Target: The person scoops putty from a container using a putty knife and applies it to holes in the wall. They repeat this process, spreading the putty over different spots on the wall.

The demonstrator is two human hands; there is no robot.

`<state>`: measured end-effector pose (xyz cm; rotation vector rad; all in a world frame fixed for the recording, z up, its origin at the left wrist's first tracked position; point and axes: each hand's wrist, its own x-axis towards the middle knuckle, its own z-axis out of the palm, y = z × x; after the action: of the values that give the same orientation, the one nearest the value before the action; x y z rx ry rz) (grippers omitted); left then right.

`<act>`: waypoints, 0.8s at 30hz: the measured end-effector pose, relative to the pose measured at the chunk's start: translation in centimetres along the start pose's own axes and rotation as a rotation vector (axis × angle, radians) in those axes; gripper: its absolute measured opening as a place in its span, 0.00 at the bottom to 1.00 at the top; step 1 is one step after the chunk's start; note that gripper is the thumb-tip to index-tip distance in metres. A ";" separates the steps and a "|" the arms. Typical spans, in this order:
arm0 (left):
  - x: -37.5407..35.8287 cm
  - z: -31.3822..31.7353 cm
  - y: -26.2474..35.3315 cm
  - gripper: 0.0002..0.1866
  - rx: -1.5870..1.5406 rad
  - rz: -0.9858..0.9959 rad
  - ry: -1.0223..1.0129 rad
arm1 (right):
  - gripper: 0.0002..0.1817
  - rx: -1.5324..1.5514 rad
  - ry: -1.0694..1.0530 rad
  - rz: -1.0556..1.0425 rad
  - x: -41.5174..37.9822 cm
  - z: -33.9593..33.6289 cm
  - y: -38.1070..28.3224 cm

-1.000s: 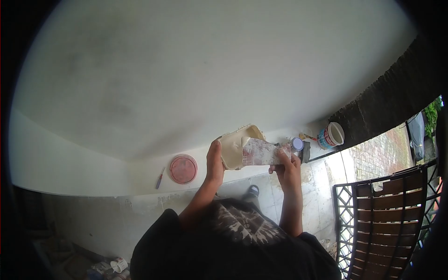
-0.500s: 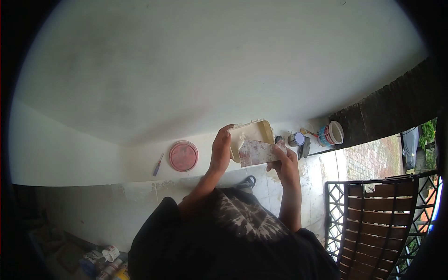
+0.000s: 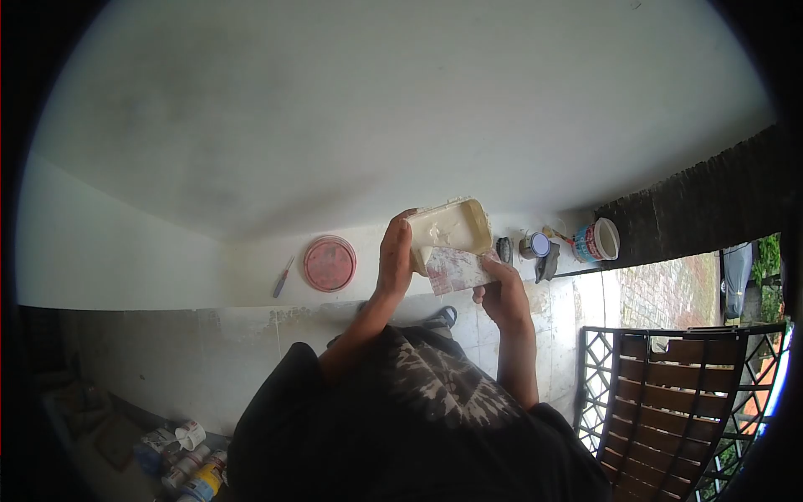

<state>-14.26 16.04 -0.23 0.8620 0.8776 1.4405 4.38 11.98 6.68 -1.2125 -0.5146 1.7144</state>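
Observation:
My left hand (image 3: 395, 261) is closed around the left side of a cream rectangular tub (image 3: 483, 226), which holds smeared off-white putty (image 3: 452, 227). Held between the thumb and fingers of my right hand (image 3: 507, 294) is a flat, thin putty spreader (image 3: 456, 271), its face streaked with whitish and reddish-brown residue. The spreader lies across the tub's near rim, and its left end meets the corner beside my left hand. Some of the right-hand fingers are hidden behind the spreader.
On the white ledge are a round reddish lid (image 3: 329, 263), a screwdriver-like tool (image 3: 283, 278), a small can (image 3: 534, 245), a dark cloth-like item (image 3: 547, 263) and a white bucket (image 3: 595, 240). Right stands a slatted gate (image 3: 669, 402). Several containers (image 3: 192, 473) lie at lower left.
The spreader has tilted and shifted slightly left against the tub's near rim, and my right hand has turned with it. The whole view has shifted a little.

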 end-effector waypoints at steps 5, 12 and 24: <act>-0.6 0.7 0.6 0.33 -0.046 -0.129 -0.012 | 0.11 0.201 0.018 0.002 -0.9 0.3 -0.8; -1.0 0.7 0.8 0.29 -0.152 -0.192 -0.037 | 0.09 0.265 0.083 -0.160 -2.2 0.1 -2.7; -3.2 -7.6 -1.4 0.38 -0.173 -0.228 0.026 | 0.15 0.168 0.162 -1.315 -1.0 6.7 -16.1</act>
<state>-20.27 12.65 -4.93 0.5956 0.8289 1.3087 5.75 19.83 22.22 -0.5825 -0.7938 0.5091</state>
